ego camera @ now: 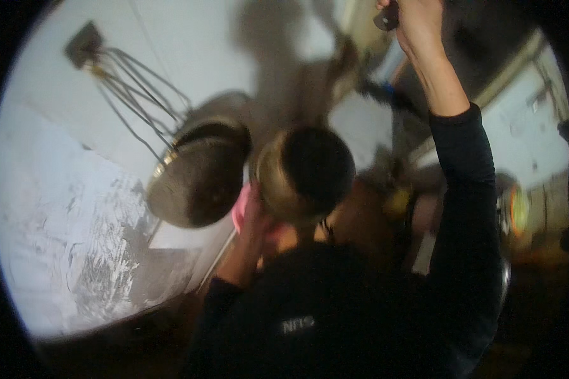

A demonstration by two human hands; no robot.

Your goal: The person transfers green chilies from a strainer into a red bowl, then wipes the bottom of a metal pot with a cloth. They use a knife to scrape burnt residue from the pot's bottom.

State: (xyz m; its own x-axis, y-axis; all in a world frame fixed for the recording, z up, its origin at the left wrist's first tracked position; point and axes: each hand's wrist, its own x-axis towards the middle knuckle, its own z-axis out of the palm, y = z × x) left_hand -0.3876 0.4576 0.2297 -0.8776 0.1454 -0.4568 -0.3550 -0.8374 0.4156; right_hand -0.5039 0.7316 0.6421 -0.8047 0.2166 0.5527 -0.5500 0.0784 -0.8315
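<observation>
Blurred, my left hand [253,211] is at the centre left, against something pink [240,208], perhaps cloth; its fingers are not clear. Just above and to its right is a round metal vessel [272,175] with a dark round area. Whether my left hand touches it cannot be told. My right hand [419,26] is raised at the top edge, closed around a dark object with a rounded end [386,20]; part of that hand is cut off. A dark brown metal pot or pan [199,184] is left of the vessel, beside several thin bent rods [137,94].
A pale wall [42,199] with worn, stained plaster fills the left side. The rods meet at a dark block [84,43] high on the left. Towards the right are a pale panel [526,128] and a blurred round thing with a bright coloured rim [518,208].
</observation>
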